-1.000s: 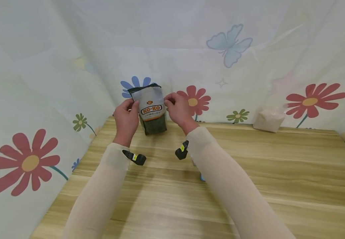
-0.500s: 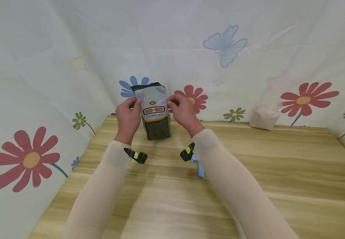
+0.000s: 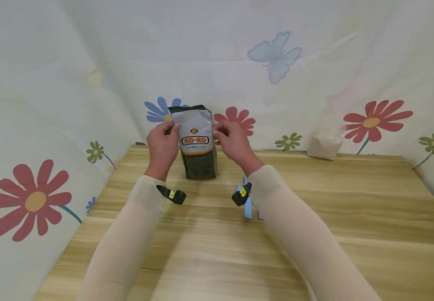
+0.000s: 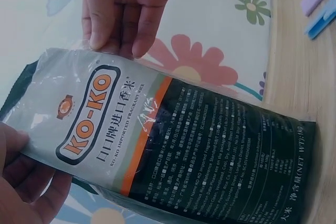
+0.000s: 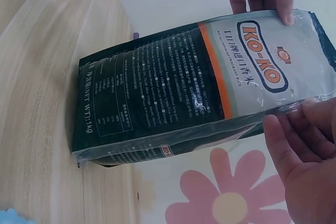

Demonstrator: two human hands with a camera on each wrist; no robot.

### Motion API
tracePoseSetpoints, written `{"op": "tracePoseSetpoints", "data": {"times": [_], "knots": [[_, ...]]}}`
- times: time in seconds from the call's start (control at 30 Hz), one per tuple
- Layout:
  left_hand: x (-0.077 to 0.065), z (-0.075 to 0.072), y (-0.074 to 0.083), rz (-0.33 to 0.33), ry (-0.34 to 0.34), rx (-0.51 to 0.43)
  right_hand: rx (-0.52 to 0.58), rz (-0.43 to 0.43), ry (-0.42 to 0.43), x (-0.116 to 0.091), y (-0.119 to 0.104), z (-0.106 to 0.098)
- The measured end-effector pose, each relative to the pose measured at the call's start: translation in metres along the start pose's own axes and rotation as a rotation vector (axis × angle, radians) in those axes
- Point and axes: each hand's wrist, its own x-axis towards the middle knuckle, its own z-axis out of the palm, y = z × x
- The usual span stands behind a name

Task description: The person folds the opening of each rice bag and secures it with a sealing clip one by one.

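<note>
A KO-KO rice bag (image 3: 198,144), silver above and dark green below, stands upright on the table towards the back left. My left hand (image 3: 163,146) pinches its upper left edge, thumb on the printed front, as the right wrist view also shows. At the opposite upper edge my right hand (image 3: 236,144) pinches the film of the side between thumb and fingers. The bag's dark top edge (image 3: 188,108) rises above both hands. In the left wrist view the printed front (image 4: 210,145) faces the camera.
Near my right wrist lie a light-blue plastic strip (image 3: 248,209) and a purple piece (image 3: 260,215), partly hidden by the sleeve. A clear bag of whitish contents (image 3: 324,145) leans at the back right, against the flowered curtain (image 3: 202,50).
The rice bag has gone from tilted to upright and come slightly nearer and to the right, with both hands still holding it. The head view has turned a little to the right.
</note>
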Motion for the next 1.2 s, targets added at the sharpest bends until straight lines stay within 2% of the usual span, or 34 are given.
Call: {"op": "tracePoseSetpoints", "data": {"times": [0.2,0.5,0.9,1.2], "knots": [[-0.006,0.004,0.009,0.02,-0.019,-0.014,-0.01,0.015,0.001,-0.012,0.001,-0.009],[-0.018,0.003,0.016,0.028,-0.044,-0.042,-0.034,-0.021,-0.007,-0.029,0.001,-0.019],[-0.03,0.004,0.026,0.062,-0.08,-0.076,-0.065,-0.017,-0.002,-0.042,-0.001,-0.031],[-0.038,0.005,0.028,0.082,-0.112,-0.094,-0.039,-0.019,-0.009,-0.053,0.001,-0.037]]}}
